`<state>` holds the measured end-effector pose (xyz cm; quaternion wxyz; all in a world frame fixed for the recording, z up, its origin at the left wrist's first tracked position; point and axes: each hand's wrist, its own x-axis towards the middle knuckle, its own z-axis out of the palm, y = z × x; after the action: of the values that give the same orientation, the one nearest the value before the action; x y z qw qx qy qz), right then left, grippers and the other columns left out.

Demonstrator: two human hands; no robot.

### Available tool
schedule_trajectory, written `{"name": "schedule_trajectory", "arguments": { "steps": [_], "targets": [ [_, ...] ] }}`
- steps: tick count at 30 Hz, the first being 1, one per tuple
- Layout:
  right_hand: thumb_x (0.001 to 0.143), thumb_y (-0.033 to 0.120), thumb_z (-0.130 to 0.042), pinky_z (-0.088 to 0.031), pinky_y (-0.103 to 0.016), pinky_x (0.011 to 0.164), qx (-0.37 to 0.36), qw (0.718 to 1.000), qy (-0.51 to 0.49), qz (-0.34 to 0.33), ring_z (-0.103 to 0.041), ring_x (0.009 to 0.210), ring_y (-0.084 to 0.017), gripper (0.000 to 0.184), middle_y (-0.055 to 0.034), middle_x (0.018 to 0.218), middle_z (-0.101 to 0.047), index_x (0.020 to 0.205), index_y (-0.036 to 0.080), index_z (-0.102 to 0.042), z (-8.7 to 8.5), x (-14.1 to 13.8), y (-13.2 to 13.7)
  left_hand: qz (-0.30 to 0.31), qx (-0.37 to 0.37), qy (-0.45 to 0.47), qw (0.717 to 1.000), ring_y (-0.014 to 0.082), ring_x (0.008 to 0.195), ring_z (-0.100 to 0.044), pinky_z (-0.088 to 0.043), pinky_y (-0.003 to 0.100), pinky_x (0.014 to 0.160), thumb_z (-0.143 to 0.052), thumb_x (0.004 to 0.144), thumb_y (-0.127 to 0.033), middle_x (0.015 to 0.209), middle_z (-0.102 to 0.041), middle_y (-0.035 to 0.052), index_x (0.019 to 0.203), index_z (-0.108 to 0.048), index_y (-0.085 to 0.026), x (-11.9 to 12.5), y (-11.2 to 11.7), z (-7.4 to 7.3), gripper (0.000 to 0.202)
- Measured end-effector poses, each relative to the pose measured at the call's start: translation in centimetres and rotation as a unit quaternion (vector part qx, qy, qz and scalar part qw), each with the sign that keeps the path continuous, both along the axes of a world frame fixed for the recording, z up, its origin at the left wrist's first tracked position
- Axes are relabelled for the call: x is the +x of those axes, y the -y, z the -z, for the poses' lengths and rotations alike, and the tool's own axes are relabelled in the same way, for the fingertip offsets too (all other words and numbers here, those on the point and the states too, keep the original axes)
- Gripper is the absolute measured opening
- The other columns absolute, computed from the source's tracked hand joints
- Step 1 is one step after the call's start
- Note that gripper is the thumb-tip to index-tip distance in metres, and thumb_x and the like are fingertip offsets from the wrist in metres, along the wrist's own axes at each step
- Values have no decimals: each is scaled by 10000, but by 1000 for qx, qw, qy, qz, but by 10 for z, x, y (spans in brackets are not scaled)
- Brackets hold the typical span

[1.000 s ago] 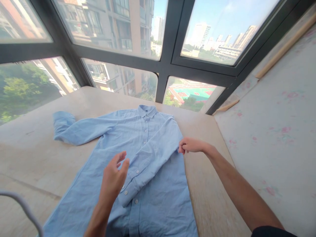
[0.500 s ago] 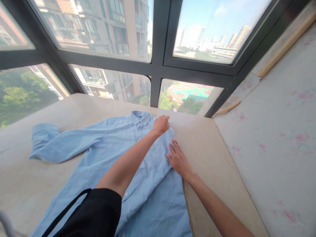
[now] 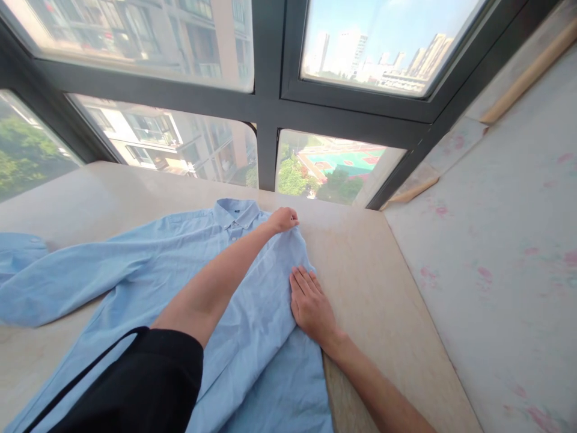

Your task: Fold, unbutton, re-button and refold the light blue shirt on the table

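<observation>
A light blue button-up shirt (image 3: 259,319) lies spread on the pale sill, front side up, its collar (image 3: 237,211) toward the window. One long sleeve (image 3: 76,270) stretches out to the left. My left hand (image 3: 283,220) is closed in a pinch on the shirt's fabric at the right shoulder area; the fingertips are partly hidden. Lower down, my right hand (image 3: 313,304) lies flat with fingers stretched on the shirt's right edge. The other sleeve is not plainly visible; a fold of cloth runs down from beneath my right hand.
The stone-look sill (image 3: 360,288) extends to the right as far as a flower-patterned wall (image 3: 487,264). Dark window frames (image 3: 267,108) rise directly behind the collar. A black sleeve (image 3: 139,379) on my left arm crosses over the shirt's lower part.
The view has shifted a little to the right. My right hand has moved slightly down along the shirt's edge, its fingers closer together. My left hand still pinches the shoulder.
</observation>
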<state>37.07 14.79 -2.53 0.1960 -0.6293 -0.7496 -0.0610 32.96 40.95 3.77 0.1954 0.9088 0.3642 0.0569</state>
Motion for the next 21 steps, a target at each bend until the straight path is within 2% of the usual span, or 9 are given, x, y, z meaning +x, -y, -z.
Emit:
{"name": "schedule_trajectory", "arguments": {
  "steps": [3,6,9,13,15,17,19,21],
  "targets": [
    [944,158,-396,-323,-509,1183,-6,1000,-2,1,-363,1428,-287,482,-158,1472,-492,1402,74,-519,-1,0,0,-28,-34,22,999,252,987,-665,-515,301,845,-727,738,-329,1055,-735,105,1149,-698,-153,4,-2,2,449],
    [951,165,-392,-319,-504,1185,-10,1000,-4,1,-364,1426,-287,475,-160,1474,-490,1395,57,-522,-1,0,1,-62,-58,46,995,247,1025,-657,-497,301,900,-752,680,-207,1074,-734,91,1122,-712,-172,13,-3,2,444],
    [962,176,-381,-321,-501,1186,-15,1000,-12,6,-369,1424,-283,471,-162,1472,-491,1395,55,-522,-2,-1,2,-115,-70,65,989,223,1013,-666,-494,281,879,-655,751,-143,1070,-735,113,1097,-717,-134,20,-7,5,351],
    [968,186,-381,-340,-507,1175,-22,999,-28,13,-370,1425,-274,473,-161,1480,-481,1409,80,-515,-3,-2,4,-198,-89,82,973,215,977,-680,-498,282,807,-568,835,-146,1082,-730,149,1116,-694,-91,18,-14,17,313],
    [968,193,-383,-343,-503,1175,-26,999,-31,12,-368,1426,-277,476,-165,1486,-471,1408,69,-513,-2,-2,5,-223,-87,88,967,213,974,-679,-489,293,827,-534,878,-168,1073,-730,150,1109,-688,-97,14,-14,22,286],
    [966,198,-387,-337,-501,1179,-30,999,-31,11,-359,1431,-281,483,-171,1492,-462,1411,57,-508,-2,-2,6,-242,-69,101,962,223,1046,-653,-470,318,893,-466,935,-212,1147,-703,158,1164,-656,-113,12,-11,21,313],
    [962,200,-393,-330,-507,1183,-34,999,-33,11,-351,1435,-281,493,-173,1495,-457,1424,61,-494,-2,-3,6,-231,-27,120,965,235,1159,-593,-436,347,966,-377,982,-267,1266,-640,164,1250,-602,-135,12,-5,17,374],
    [961,202,-394,-325,-515,1183,-35,999,-35,10,-350,1435,-282,501,-173,1497,-454,1436,69,-481,-2,-3,6,-141,41,119,982,244,1240,-531,-389,377,1026,-349,994,-325,1342,-588,151,1298,-573,-165,15,2,11,410]
  ]
}}
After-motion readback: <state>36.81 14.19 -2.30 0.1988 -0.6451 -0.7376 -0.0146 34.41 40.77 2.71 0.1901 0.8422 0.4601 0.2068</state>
